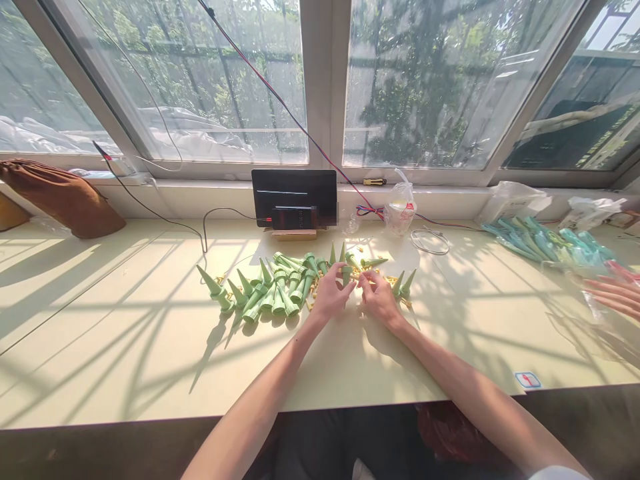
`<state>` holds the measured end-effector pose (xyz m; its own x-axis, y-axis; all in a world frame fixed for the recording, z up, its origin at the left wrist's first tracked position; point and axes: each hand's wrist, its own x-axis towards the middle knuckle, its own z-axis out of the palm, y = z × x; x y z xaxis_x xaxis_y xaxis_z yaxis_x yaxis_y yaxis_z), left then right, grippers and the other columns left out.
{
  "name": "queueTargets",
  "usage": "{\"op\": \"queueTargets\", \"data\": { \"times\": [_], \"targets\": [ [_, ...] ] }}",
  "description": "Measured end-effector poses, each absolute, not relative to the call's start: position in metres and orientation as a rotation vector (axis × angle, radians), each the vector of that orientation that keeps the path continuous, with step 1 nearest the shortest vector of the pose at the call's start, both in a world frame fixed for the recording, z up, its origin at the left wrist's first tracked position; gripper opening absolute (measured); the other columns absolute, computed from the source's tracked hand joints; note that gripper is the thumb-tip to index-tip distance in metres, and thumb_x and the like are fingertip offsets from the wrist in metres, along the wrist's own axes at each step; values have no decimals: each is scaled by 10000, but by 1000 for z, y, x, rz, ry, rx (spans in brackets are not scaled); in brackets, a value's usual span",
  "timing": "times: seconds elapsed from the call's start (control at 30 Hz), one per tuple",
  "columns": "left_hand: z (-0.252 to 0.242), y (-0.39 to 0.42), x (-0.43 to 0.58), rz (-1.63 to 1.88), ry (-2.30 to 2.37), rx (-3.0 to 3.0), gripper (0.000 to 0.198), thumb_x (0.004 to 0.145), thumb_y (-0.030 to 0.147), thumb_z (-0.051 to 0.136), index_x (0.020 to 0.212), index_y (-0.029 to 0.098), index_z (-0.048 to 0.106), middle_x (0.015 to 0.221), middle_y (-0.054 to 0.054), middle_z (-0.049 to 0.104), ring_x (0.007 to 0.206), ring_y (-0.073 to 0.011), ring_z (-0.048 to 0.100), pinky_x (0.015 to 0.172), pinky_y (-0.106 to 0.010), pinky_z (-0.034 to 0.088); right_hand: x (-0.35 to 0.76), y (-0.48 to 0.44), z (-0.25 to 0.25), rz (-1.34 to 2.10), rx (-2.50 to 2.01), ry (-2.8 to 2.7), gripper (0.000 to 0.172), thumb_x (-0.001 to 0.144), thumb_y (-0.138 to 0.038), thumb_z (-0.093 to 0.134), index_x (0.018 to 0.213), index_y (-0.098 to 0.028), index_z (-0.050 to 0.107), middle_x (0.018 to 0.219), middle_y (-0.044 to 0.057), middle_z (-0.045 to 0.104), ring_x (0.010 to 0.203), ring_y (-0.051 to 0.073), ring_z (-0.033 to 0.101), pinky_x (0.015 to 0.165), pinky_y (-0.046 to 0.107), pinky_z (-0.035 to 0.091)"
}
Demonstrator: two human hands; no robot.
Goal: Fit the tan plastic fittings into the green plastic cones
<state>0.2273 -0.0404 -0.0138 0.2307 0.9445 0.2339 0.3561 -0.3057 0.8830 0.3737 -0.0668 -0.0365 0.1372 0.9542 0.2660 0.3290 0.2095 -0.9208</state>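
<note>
Green cone-shaped pieces [280, 283] lie in a pile on the pale table [350, 373], left of my hands. My left hand [332, 291] is closed round a green piece [346, 272] at the pile's right end. Close beside it, my right hand [379, 293] has its thumb and fingertips pinched together near that piece; what they hold is too small to name. Small yellow pieces [387, 278] are scattered behind and around my right hand. Two green cones [405, 285] stand just right of it.
A black tablet [294, 190] with a phone leans at the back, near cables. A plastic cup [400, 212] and a coiled wire [430, 242] are behind my right hand. Bagged bluish-green pieces [545, 240] and another person's hand [617, 293] are far right; a brown bag [65, 197] is left.
</note>
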Motion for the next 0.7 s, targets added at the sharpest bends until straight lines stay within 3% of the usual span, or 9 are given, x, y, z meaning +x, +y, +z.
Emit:
{"op": "queueTargets", "data": {
  "times": [0.17, 0.7],
  "targets": [
    [-14, -40, 227, 1038, 1208, 1802, 438, 809, 317, 641, 1220, 196, 550, 875, -23, 650, 518, -120, 589, 550, -262, 447, 374, -65, -38, 744, -1280, -1405, 340, 900, -530, 558, 949, -194, 583, 953, 78, 657, 547, 151, 577, 509, 293, 457],
    [-14, -42, 227, 1008, 1222, 1849, 452, 807, 343, 634, 1228, 204, 547, 797, 10, 598, 532, -125, 580, 561, -258, 444, 378, -67, -35, 732, -1344, -1455, 310, 903, -522, 515, 837, -220, 537, 616, -1, 556, 525, 185, 538, 523, 312, 443]
  ]
}}
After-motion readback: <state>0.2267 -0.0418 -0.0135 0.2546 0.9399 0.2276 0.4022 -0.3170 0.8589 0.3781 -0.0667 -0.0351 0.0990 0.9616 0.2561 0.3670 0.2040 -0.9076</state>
